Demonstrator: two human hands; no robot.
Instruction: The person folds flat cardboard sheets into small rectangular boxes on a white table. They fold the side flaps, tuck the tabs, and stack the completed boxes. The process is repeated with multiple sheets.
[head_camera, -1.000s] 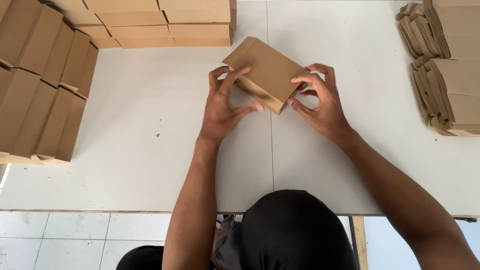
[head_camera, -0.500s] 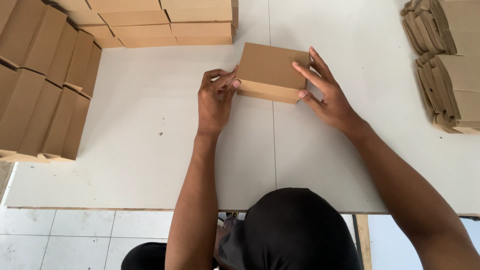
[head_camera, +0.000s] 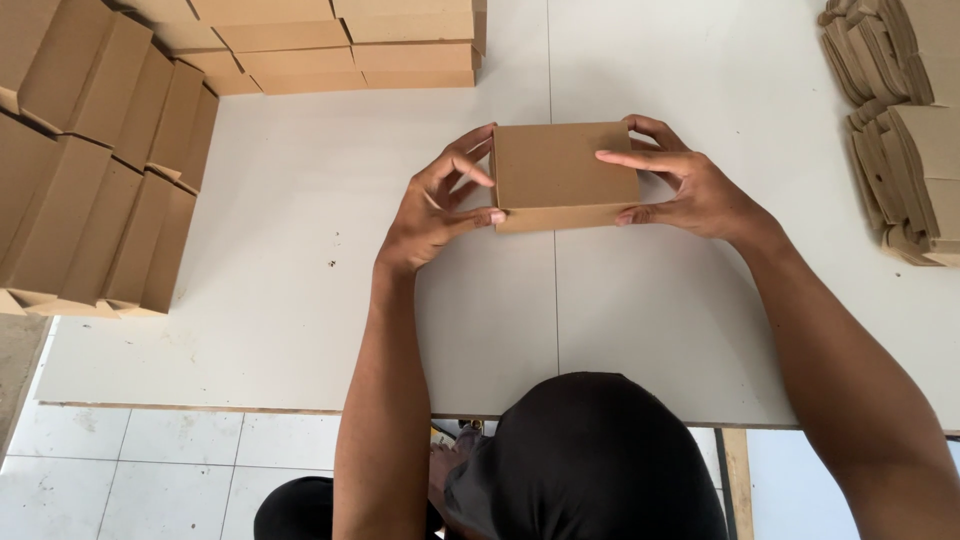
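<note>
Both hands pinch the small brown box (head_camera: 563, 172) at 12 o'clock on the worktop (head_camera: 300, 260), left hand (head_camera: 432, 212) w/ fingertips on its end, right hand (head_camera: 690, 190) over top; keep pressure even & edges square.

- The stack of folded cardboard boxes (head_camera: 90, 170) at the upper left of the frame runs off the left and top edges.
- The pile of flat cardboard blanks (head_camera: 900, 120) at the upper right is cut by the right and top edges.
- The small brown box (head_camera: 562, 172) hides its own underside, and the right hand (head_camera: 690, 190) covers its right end.
- The person's head, bottom centre, hides the near edge of the white table (head_camera: 300, 300).
</note>
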